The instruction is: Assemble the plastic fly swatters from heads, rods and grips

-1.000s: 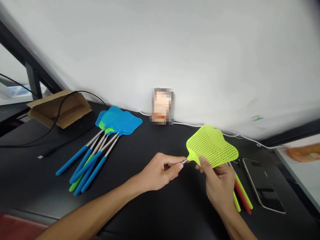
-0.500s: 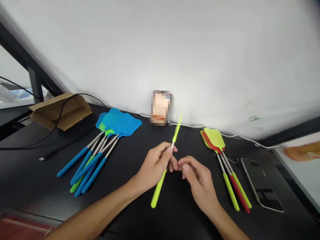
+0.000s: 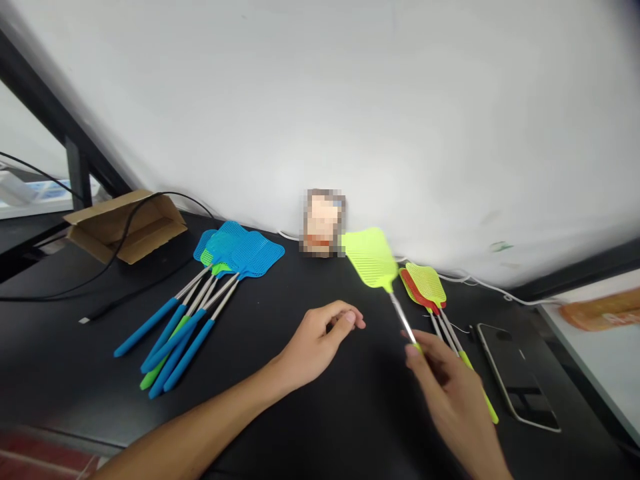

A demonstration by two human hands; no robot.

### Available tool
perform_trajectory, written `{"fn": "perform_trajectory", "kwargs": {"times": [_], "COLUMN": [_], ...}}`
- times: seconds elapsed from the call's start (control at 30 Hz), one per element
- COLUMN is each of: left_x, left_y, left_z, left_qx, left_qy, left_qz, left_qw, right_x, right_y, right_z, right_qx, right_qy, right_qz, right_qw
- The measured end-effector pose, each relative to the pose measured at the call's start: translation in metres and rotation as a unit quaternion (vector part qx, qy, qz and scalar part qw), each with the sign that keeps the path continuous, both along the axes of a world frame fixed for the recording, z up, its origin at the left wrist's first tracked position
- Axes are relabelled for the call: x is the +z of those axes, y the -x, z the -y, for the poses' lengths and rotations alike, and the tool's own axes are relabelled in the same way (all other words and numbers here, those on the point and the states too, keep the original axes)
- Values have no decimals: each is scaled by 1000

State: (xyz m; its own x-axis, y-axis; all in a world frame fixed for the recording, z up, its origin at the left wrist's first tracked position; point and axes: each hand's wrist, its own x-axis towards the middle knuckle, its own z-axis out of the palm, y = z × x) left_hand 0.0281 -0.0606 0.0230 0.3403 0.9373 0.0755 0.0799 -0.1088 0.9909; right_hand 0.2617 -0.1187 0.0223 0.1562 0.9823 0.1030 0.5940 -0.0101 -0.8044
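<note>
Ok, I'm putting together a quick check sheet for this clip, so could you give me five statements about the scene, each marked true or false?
1. The right hand holds a yellow-green swatter, apart from the left hand. True.
2. A green swatter lies among the blue swatters. True.
3. The left hand grips a blue swatter. False: it holds no swatter.
4. A phone lies to the right of the red swatter. True.
5. The red swatter lies with the blue swatters. False: it lies beside other yellow-green swatters.
</note>
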Motion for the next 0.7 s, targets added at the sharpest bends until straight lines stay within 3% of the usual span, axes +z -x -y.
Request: {"fn": "perform_trajectory", "kwargs": {"times": [0.1,0.2,0.43,0.7], "left_x": [1,0,-3,-3], "left_y": [-2,-4,-6,-1], "left_z": [4,9,11,4], "left_qx": [-23,-40,-45,-22], "left_qy": [2,-20,-70,-123], "left_qz": [-33,-57,-128,-154], "left_qw": [999,997,988,980], "right_x": [-8,-13,-22,-31], "right_y": [-41,-67,-70,-75], "right_z": [10,8,-10,-9], "right_qx": [-142,-188,-168,-111], "right_qy": [6,24,-75,-95], "right_qz": [116,223,365,418], "right_qw": [983,956,912,897]}}
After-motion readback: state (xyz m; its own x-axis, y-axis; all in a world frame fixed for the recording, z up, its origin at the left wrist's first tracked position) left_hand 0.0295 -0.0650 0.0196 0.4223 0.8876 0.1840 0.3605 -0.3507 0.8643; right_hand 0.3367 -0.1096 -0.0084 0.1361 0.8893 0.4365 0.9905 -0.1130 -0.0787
